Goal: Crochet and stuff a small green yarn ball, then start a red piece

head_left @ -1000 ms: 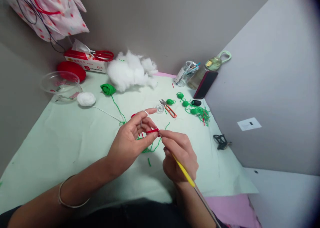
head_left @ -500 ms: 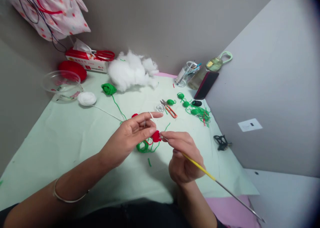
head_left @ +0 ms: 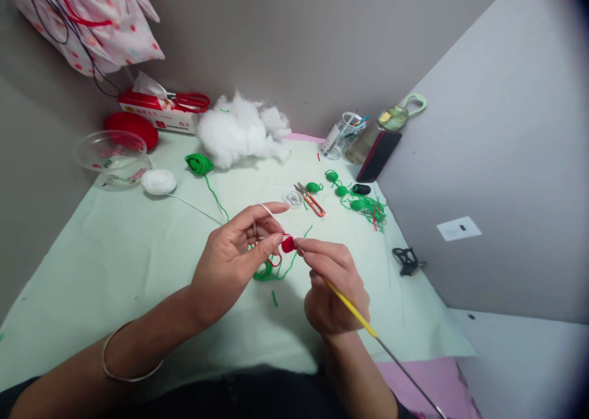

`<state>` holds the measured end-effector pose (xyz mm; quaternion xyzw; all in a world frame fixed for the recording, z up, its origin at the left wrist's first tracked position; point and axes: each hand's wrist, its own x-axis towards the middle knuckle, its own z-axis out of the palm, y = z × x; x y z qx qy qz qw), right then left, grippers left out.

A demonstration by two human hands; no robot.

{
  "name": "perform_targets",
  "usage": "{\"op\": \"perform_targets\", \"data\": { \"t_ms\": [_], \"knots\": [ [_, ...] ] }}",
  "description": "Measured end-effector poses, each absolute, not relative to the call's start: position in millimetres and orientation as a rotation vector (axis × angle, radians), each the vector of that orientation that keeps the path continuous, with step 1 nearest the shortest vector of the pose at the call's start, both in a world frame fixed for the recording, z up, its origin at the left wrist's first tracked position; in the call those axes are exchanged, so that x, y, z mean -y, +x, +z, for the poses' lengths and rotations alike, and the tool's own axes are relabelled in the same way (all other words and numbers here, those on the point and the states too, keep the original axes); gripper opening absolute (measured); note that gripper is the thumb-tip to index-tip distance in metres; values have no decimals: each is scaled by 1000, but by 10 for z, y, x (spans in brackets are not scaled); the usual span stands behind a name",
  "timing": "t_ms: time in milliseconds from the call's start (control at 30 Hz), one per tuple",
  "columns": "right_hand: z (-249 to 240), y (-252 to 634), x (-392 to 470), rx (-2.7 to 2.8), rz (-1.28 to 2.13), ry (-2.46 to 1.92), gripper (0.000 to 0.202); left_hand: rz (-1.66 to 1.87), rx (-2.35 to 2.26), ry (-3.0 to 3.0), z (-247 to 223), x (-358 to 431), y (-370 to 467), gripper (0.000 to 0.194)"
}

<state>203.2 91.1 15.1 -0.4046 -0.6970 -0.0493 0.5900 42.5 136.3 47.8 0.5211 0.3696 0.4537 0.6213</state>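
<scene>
My right hand [head_left: 335, 284] is closed round a crochet hook [head_left: 352, 308] with a yellow grip and a metal shaft sloping down to the right. At its fingertips is a small red crocheted piece [head_left: 288, 244], where the hook's tip is hidden. To the left of that piece, my left hand [head_left: 237, 253] has thumb and fingers pinched together on yarn. White yarn [head_left: 265, 208] passes over its index finger, and a red strand [head_left: 278, 260] hangs below the thumb. Beneath the hands lies loose green yarn [head_left: 264, 272].
Orange thread snips [head_left: 313, 203], a small clear dish [head_left: 292, 199] and green crocheted balls [head_left: 341, 190] lie beyond my hands. White stuffing [head_left: 239, 130], a green yarn ball [head_left: 199, 164], a white yarn ball [head_left: 159, 181] and a tissue box [head_left: 161, 113] sit further back. A phone [head_left: 379, 156] leans on the right.
My left hand has shifted slightly left, drawing away from the red piece, which now sits clear of the thumb. My right hand and the hook have moved a little left.
</scene>
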Motion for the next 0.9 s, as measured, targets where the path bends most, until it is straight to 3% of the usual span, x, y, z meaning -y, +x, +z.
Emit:
{"op": "perform_targets", "data": {
  "t_ms": [667,833,900],
  "knots": [
    [111,1925,-906,1509,-51,-966,26,1139,-897,1270,409,-1292,540,35],
    [101,1945,-901,1627,-336,-1063,34,866,-711,922,431,-1339,494,45],
    [132,1975,-904,1648,-286,-1033,35,732,-635,762,431,-1387,458,45]
  ]
}}
